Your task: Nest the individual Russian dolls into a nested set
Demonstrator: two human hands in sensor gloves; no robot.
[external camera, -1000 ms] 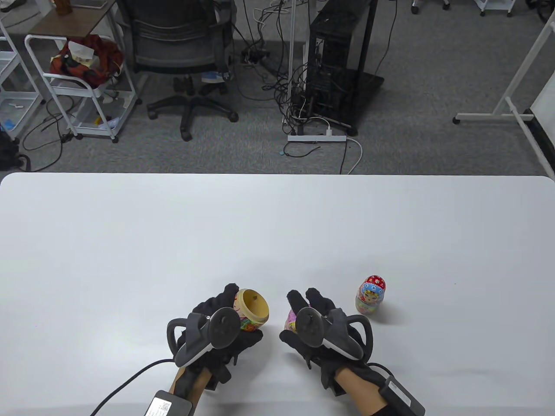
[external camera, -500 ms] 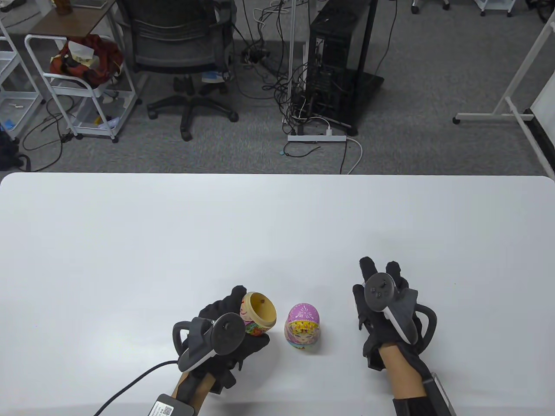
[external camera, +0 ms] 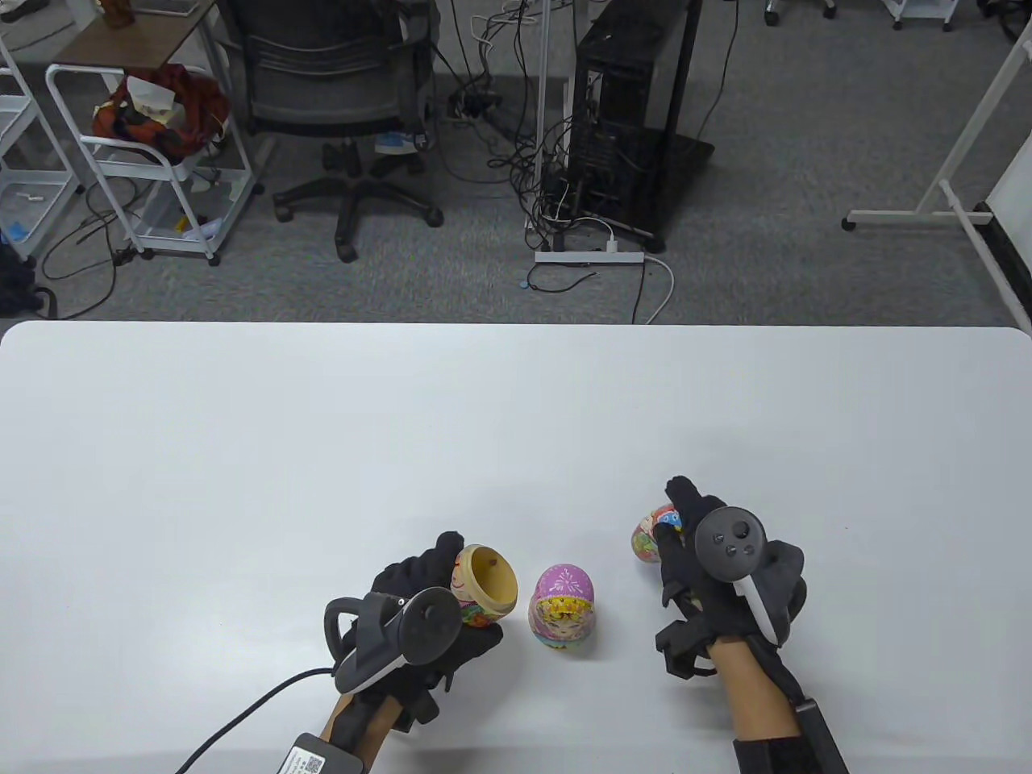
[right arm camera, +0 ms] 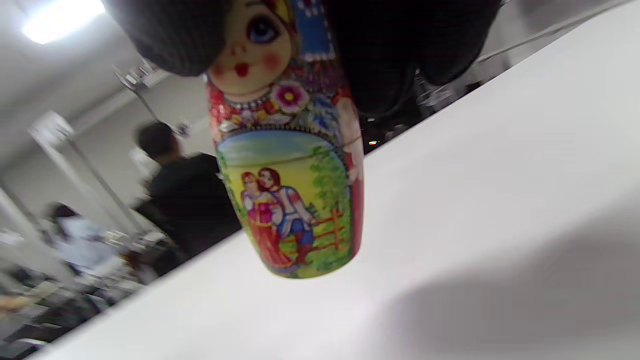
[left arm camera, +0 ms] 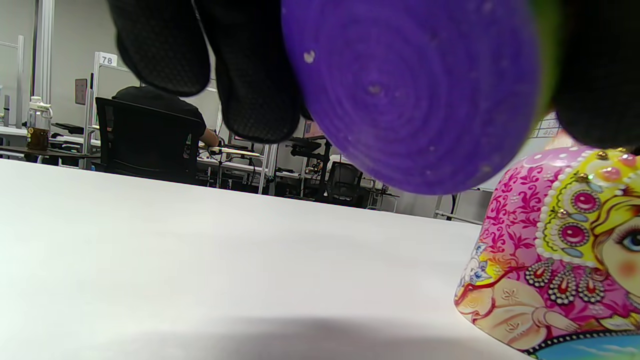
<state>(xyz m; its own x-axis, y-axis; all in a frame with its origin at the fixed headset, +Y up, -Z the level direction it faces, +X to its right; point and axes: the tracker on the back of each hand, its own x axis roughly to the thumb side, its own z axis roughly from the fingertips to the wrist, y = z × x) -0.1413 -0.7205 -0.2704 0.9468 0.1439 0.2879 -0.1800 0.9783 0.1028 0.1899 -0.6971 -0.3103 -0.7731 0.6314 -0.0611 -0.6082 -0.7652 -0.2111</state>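
While the left hand (external camera: pixel 427 613) grips a hollow, bare-wood doll half (external camera: pixel 486 582), its cavity holds nothing. At three o'clock of the glossy pink doll (external camera: pixel 563 609), the right hand (external camera: pixel 709 572) grips a rounded red doll (external camera: pixel 651 534).

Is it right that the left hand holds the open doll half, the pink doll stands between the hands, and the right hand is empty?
Not quite. The right hand isn't empty: it grips the red doll, as the right wrist view shows. The rest is right.
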